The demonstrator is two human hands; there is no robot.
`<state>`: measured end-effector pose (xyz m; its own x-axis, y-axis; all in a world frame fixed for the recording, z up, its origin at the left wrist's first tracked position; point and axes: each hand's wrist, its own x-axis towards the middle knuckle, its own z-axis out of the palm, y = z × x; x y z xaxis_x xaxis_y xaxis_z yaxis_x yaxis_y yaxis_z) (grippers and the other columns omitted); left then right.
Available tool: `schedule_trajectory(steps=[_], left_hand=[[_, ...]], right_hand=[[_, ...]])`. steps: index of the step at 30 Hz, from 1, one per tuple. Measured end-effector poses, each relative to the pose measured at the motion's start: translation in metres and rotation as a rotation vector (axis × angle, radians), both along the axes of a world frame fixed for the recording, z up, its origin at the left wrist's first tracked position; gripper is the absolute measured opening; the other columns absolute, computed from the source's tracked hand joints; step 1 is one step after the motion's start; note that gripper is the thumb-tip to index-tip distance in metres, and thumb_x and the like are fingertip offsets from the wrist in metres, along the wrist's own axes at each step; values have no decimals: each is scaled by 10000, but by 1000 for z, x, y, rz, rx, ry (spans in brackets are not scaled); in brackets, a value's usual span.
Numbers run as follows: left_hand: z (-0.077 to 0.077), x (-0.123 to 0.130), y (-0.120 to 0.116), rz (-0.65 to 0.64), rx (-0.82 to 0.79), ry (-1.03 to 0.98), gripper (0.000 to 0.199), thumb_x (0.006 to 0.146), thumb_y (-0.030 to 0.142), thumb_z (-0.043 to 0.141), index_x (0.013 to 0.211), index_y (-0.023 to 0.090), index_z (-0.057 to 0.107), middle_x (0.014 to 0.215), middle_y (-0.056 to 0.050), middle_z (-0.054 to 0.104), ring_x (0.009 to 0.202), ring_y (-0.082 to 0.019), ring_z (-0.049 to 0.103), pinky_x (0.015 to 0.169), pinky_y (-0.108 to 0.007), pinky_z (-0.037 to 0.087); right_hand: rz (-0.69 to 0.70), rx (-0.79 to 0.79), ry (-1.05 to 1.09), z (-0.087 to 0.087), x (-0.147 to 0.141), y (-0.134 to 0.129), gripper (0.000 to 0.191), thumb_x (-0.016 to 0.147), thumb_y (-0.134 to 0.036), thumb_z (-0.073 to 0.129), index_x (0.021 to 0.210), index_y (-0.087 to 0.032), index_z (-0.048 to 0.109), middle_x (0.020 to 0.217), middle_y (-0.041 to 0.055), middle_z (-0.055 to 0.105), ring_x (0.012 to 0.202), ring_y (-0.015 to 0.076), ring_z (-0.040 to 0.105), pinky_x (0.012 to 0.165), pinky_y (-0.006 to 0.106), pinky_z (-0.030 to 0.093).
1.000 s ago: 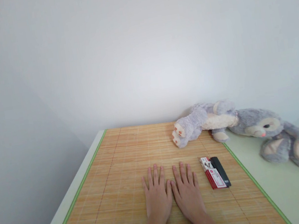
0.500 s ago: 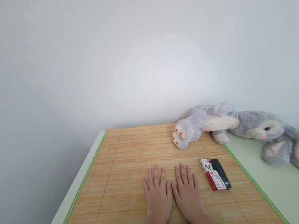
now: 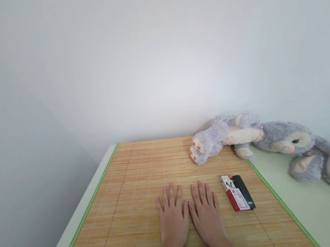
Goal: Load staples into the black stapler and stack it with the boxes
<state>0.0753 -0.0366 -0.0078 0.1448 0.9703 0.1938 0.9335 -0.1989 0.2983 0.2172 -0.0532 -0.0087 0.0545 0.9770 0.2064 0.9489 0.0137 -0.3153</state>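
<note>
My left hand [image 3: 173, 218] lies flat, palm down, on a bamboo mat [image 3: 129, 212], its fingers spread and holding nothing. Beside it my right hand [image 3: 207, 215] rests the same way, and the two thumbs are touching or nearly so. To the right of my right hand, a black stapler [image 3: 244, 192] lies alongside a small red and white box [image 3: 239, 199]. Another small white box [image 3: 227, 182], with a dark picture on it, sits just behind the red and white one. Neither hand touches these items.
A grey plush rabbit [image 3: 286, 135] lies on its side across the back right, feet on the mat and ears on the pale green tabletop [image 3: 329, 214]. A white wall [image 3: 148, 59] rises behind the table. The mat has a green edge [image 3: 82, 218].
</note>
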Motion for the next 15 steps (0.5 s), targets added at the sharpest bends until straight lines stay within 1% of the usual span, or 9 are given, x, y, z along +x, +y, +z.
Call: schedule_trajectory(steps=[3,6,8,10,11,13,15], left_hand=[[0,0,0,-4,-5,5,592,1029,377,381,1612,375,277,1719,-1,196,1599,-336,100,1258,-675,105],[1,-1,1,-4,-11,-6,588,1029,379,386,1609,368,293,1718,-2,201,1601,-329,94,1263,-667,96],[1,0,2,2,-14,-35,582,1027,373,395,1603,358,317,1716,-7,209,1602,-326,90,1267,-662,79],[1,6,1,28,-22,-107,574,1024,357,400,1595,323,352,1711,-26,227,1601,-324,96,1272,-655,56],[1,12,-1,40,-33,-167,573,1023,345,398,1592,293,365,1708,-41,240,1601,-318,106,1278,-644,50],[2,29,-8,22,-94,-348,583,1020,328,395,1594,232,365,1701,-65,266,1598,-286,144,1300,-588,75],[5,54,-18,-64,-233,-608,616,1010,327,412,1609,215,325,1702,-59,268,1591,-236,185,1312,-494,147]], right_hand=[[16,-4,17,1,2,-1,594,1020,-412,409,1604,-318,354,1718,28,157,1594,349,82,1245,654,116],[11,-1,69,1,1,1,581,1016,-415,437,1588,-329,388,1718,23,161,1593,345,96,1252,649,112],[23,-15,138,3,3,1,566,1008,-424,465,1565,-330,433,1708,25,215,1589,339,131,1258,639,131],[57,-36,257,10,12,1,566,1012,-425,458,1565,-302,439,1680,43,309,1579,311,203,1261,601,205],[69,-31,327,16,21,0,573,1019,-424,441,1574,-281,423,1664,54,351,1570,290,241,1260,575,244],[52,26,463,30,50,-3,600,1031,-425,407,1602,-245,362,1643,69,395,1553,249,294,1261,525,286],[-36,138,549,44,90,-6,636,1014,-455,447,1608,-255,341,1639,71,402,1541,247,324,1277,524,251]])
